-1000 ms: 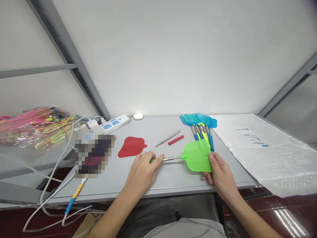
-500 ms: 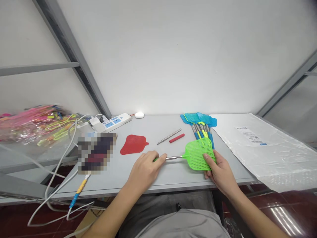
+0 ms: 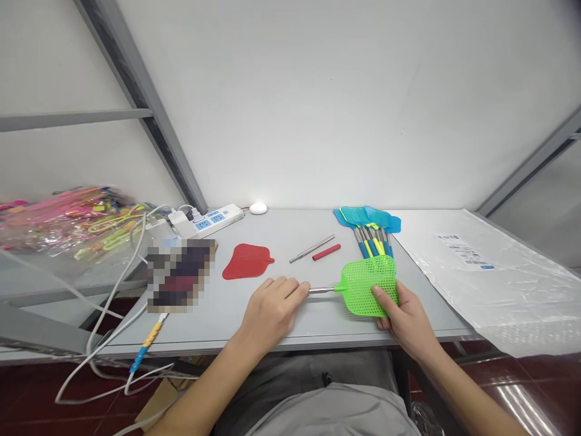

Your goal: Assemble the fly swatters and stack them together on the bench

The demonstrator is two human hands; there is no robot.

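A green fly swatter (image 3: 363,289) lies level across both hands above the table's front edge. My left hand (image 3: 275,307) is wrapped round its handle, which the fingers hide, and a length of silver rod shows beyond them. My right hand (image 3: 406,312) pinches the perforated head, thumb on top and fingers underneath. Behind the hands rest a red swatter head (image 3: 247,261), a silver telescopic rod (image 3: 312,249) and a red handle tube (image 3: 327,252), all apart from one another. A pile of blue and yellow-green swatters (image 3: 370,221) lies at the back, partly behind the green head.
A white plastic mailer bag (image 3: 454,284) covers the table's right side. At left are a power strip (image 3: 218,221), loose white cables (image 3: 122,284), a blurred-out device (image 3: 181,275) and bagged colourful items (image 3: 68,218). A white rounded object (image 3: 258,208) sits by the wall.
The view has shifted slightly. My left hand has closed further over the green handle's end, and both hands keep their hold on the swatter.
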